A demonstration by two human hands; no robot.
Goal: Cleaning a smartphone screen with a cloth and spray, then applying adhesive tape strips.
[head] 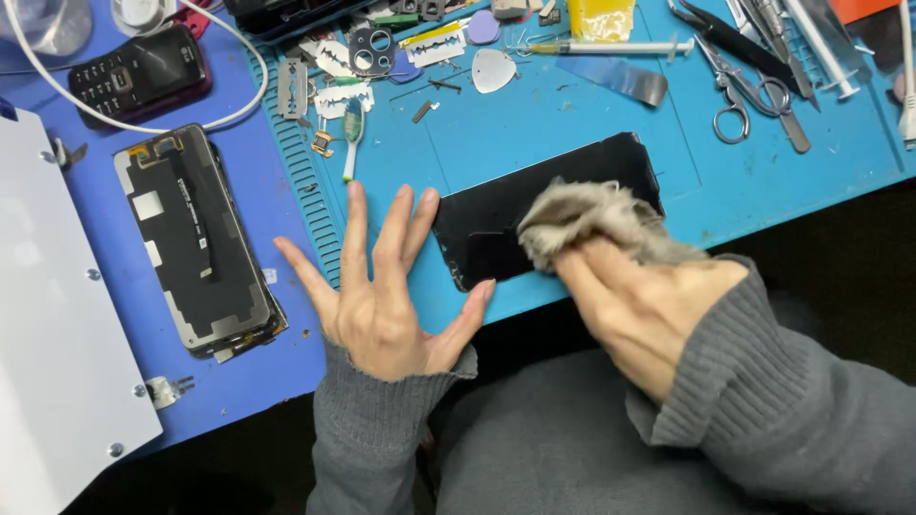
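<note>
Nearest, right hand (641,303) in a grey sleeve, fingers closed on a grey cloth (596,221) pressed onto the black phone screen (534,212). Left hand (382,286) flat on the teal mat (534,133), fingers spread open, holding nothing, thumb tip and middle fingers touching the screen's near-left corner. Screen at 3 o'clock of those fingers. At 9 o'clock, an opened phone body (196,238) on the blue counter (267,372); at 1 o'clock, scissors (739,95).
</note>
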